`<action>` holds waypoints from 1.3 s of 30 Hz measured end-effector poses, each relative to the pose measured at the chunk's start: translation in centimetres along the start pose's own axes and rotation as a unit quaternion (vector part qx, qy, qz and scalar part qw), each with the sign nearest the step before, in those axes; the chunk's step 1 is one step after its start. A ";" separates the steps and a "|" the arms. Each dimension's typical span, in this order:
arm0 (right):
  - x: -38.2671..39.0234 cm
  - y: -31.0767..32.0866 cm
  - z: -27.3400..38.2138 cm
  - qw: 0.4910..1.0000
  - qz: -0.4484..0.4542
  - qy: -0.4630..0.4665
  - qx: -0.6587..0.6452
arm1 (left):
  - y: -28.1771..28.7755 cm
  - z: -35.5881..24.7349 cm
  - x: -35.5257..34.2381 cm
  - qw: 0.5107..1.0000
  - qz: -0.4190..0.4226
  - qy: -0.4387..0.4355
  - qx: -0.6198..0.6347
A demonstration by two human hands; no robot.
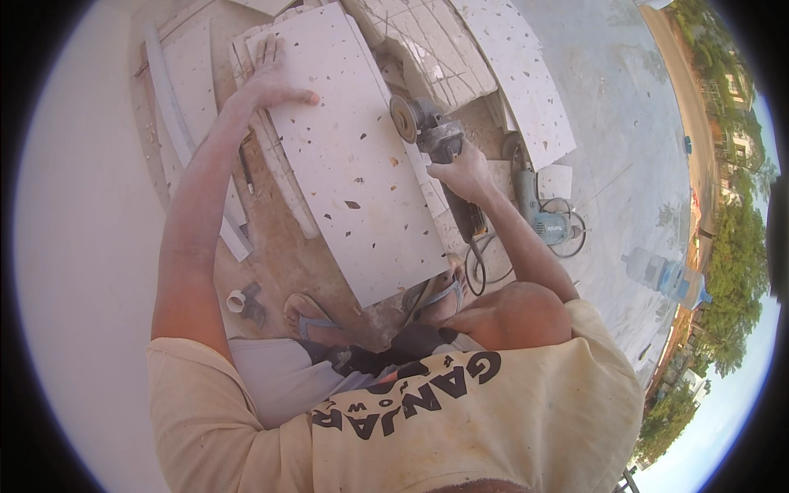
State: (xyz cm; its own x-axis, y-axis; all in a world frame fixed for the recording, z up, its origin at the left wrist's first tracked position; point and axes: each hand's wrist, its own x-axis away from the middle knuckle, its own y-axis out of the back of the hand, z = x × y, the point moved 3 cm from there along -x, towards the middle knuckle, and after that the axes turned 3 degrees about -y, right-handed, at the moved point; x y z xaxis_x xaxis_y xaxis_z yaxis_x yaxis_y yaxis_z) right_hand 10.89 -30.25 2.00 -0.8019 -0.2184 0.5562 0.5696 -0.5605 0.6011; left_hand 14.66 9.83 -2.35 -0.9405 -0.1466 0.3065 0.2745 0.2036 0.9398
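A long white slab (370, 181) with dark chips in it lies in front of me on other pieces. My left hand (269, 80) rests on the slab's far left part, fingers spread and thumb out. My right hand (467, 171) is wrapped round the body of an angle grinder (441, 138), whose round disc (403, 119) stands at the slab's right edge. Whether the disc touches the slab or turns, I cannot tell. A dark cord runs from the grinder's rear end toward my foot.
A second, blue-green power tool (549, 223) lies on the right. More speckled slabs (526, 82) and a scored block (436, 53) lie beyond. On the left are a metal channel (185, 135) and a white pipe fitting (237, 301). A large water bottle (666, 275) stands farther right.
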 end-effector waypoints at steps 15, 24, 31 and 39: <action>-1.4 0.6 0.9 1.000 -0.003 -0.028 0.003 | -0.5 0.1 -1.8 1.000 0.019 -0.004 0.005; -1.6 0.1 0.2 1.000 -0.002 -0.020 0.006 | 0.1 0.1 -1.9 1.000 0.021 -0.001 0.018; -2.5 0.0 0.5 0.999 0.003 -0.033 0.001 | -0.1 0.5 -2.3 1.000 0.015 -0.004 0.017; -3.5 -0.2 0.6 1.000 -0.019 -0.008 0.017 | -0.3 0.7 -2.8 1.000 0.013 -0.006 0.007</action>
State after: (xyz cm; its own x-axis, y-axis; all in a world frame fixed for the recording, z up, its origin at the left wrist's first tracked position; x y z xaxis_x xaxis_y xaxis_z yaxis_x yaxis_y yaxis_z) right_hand 13.71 -28.90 0.29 -0.8204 -0.1845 0.5411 0.5446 -0.5403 0.6415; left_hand 17.11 10.89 -3.56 -0.9353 -0.1288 0.3297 0.2971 0.2205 0.9290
